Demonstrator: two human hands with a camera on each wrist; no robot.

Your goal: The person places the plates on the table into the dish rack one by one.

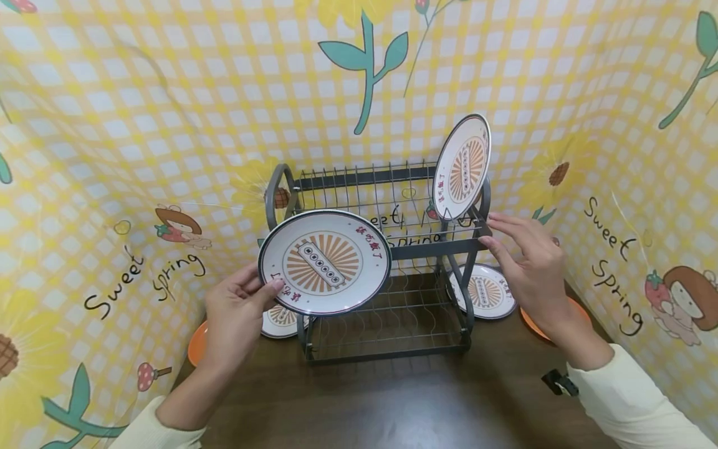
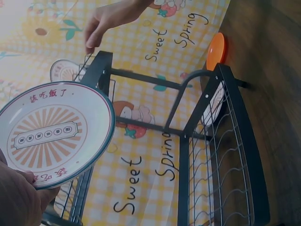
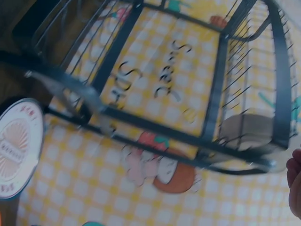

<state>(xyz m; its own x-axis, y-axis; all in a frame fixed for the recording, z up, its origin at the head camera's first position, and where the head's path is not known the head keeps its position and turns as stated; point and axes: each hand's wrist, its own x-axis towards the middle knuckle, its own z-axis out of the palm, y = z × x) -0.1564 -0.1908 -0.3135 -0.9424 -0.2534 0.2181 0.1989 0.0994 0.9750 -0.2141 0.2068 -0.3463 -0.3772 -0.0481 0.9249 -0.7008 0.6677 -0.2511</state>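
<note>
"What do the fingers of the left hand (image 1: 232, 315) have?"

"They pinch a printed white plate (image 1: 324, 262) at its left rim, thumb over the face. It stretches rightward from them, before the wire rack (image 1: 437, 249)."

"And the right hand (image 1: 533, 268)?"

"Its fingers reach out loosely by the rack's upper right end, grasping nothing. Whether they touch the frame, I can't tell."

"What's around those?"

"A standing plate (image 1: 462, 168) in the top tier, just up and left of the fingertips. Below them, a lower white plate (image 1: 485, 293) and, further right, an orange dish (image 1: 578, 315)."

"Under the left fingers?"

"A half-hidden plate (image 1: 279, 321), above the brown tabletop (image 1: 392, 405)."
</note>
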